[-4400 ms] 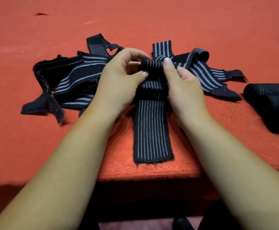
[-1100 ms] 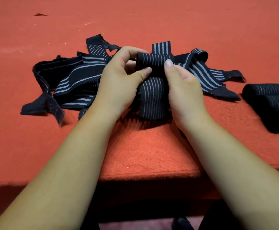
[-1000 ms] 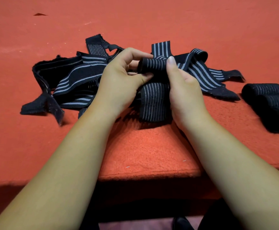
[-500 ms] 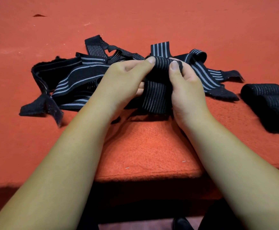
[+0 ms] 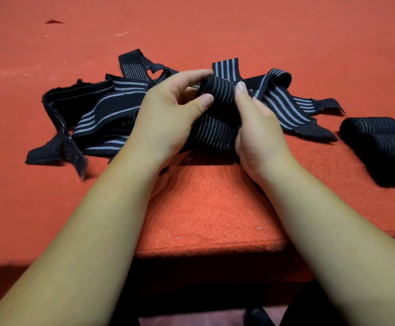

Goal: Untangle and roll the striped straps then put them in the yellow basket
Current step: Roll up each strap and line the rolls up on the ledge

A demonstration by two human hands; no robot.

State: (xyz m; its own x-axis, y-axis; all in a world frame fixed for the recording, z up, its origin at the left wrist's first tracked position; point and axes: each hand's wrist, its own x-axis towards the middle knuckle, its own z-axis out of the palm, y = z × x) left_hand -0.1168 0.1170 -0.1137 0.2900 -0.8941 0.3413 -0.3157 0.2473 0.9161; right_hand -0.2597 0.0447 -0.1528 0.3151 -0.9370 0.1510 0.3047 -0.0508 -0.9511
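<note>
Soft, light and probably springy striped strap (image 5: 220,90), best pinched tight at both roll ends, as now by curled left hand (image 5: 166,116) and right hand (image 5: 257,130).

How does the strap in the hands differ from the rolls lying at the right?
The strap is partly rolled, with a flat tail below the coil; the three rolls are fully wound. The left hand and right hand pinch the strap; the rolls lie untouched on the red surface, side by side. Both are black with pale stripes.
</note>
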